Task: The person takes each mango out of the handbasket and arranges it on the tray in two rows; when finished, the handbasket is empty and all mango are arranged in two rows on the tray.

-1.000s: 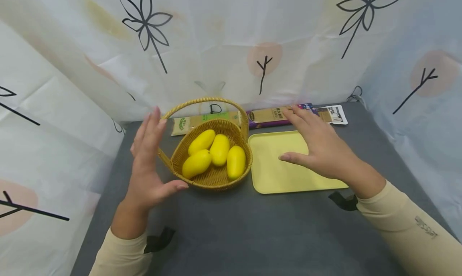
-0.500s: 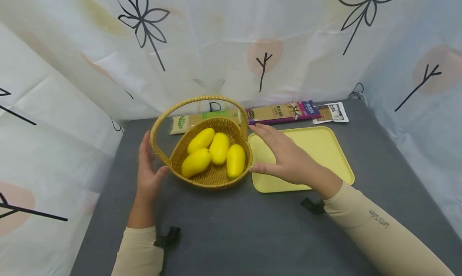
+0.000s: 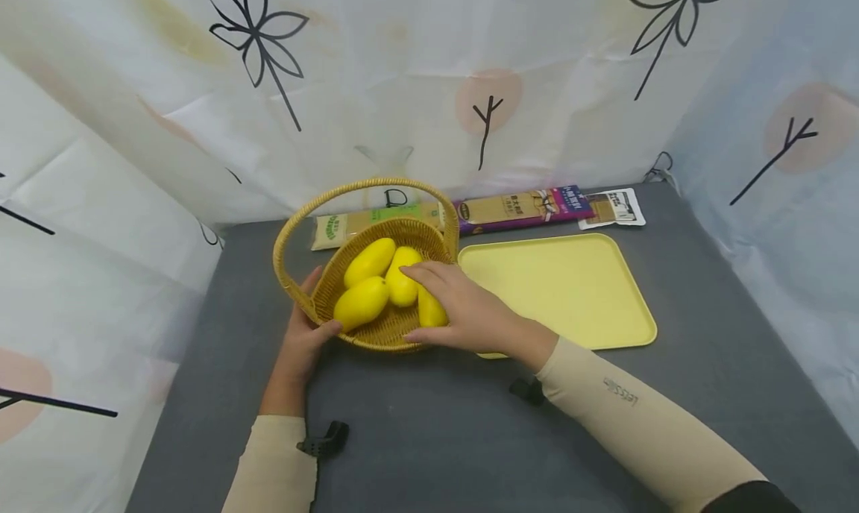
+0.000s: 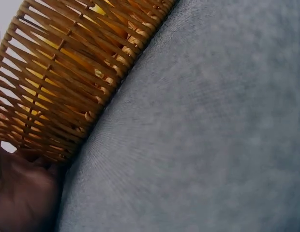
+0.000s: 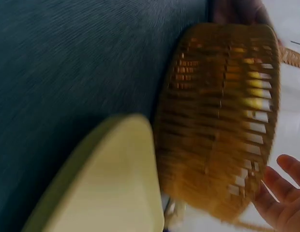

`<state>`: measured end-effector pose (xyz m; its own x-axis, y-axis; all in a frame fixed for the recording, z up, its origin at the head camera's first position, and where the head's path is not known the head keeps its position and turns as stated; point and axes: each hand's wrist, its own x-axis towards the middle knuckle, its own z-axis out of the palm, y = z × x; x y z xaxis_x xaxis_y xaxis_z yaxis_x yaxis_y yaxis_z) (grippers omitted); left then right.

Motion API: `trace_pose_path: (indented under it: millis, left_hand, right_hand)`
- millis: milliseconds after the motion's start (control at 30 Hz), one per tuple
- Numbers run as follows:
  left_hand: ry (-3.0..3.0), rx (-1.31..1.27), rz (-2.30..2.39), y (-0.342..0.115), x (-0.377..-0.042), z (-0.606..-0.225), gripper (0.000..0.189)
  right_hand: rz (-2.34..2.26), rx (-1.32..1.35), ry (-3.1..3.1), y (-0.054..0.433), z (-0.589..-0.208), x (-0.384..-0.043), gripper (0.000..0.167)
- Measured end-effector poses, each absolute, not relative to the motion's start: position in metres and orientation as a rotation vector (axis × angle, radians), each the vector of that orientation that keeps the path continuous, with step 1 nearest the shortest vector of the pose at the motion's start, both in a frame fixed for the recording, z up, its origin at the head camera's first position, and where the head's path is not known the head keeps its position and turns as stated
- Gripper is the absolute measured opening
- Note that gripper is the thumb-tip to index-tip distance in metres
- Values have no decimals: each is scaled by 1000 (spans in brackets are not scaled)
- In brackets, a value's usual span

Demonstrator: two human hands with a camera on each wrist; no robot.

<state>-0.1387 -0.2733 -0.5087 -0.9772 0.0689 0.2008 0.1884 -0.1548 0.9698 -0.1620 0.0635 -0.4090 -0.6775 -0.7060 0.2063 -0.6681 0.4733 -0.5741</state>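
Note:
A woven basket (image 3: 424, 235) with a tall arched handle holds several yellow mangoes (image 3: 361, 304). My left hand (image 3: 302, 341) grips its left side, the thumb over the rim and the fingers behind the wall. In the left wrist view, that palm sits low beside the wicker (image 4: 67, 72). My right hand (image 3: 466, 309) reaches over the basket's right rim with fingers extended, partly covering the rightmost mango (image 3: 431, 312). In the right wrist view, its fingers (image 5: 280, 186) appear at the basket's upper edge.
A yellow tray (image 3: 564, 289) lies right of the basket, close to it. Behind stand a noodle packet (image 3: 330, 231), a purple-edged packet (image 3: 510, 209) and a small pouch (image 3: 614, 207) in a row. A patterned curtain (image 3: 389, 65) encloses the grey table (image 3: 403, 438).
My left hand has come in from the left and taken hold of the basket's rim. The right hand has moved left from above the tray to over the mangoes.

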Motion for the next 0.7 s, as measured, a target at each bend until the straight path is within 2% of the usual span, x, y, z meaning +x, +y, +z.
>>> trace_pose_path:
  millis: [133,400,533,700]
  left_hand:
    - [-2041,-297,-2310,-275,-140,-511,98]
    - [-2067,-336,-2279,-277,-141,-513,95]
    - [-2045,-347,-2309,-277,-141,-513,95]
    - [-2028,-366,-2322,-277,-141,-512,95]
  right_hand:
    - [-980,-1293,2626,38,-412,-168,86]
    - [-765,-1344,2592,-6,-416,-187,63]
    - [-601,-1308,2613,-19,-419,-192,59]
    - [-519,-1243,2620,-28,-426,-195,62]
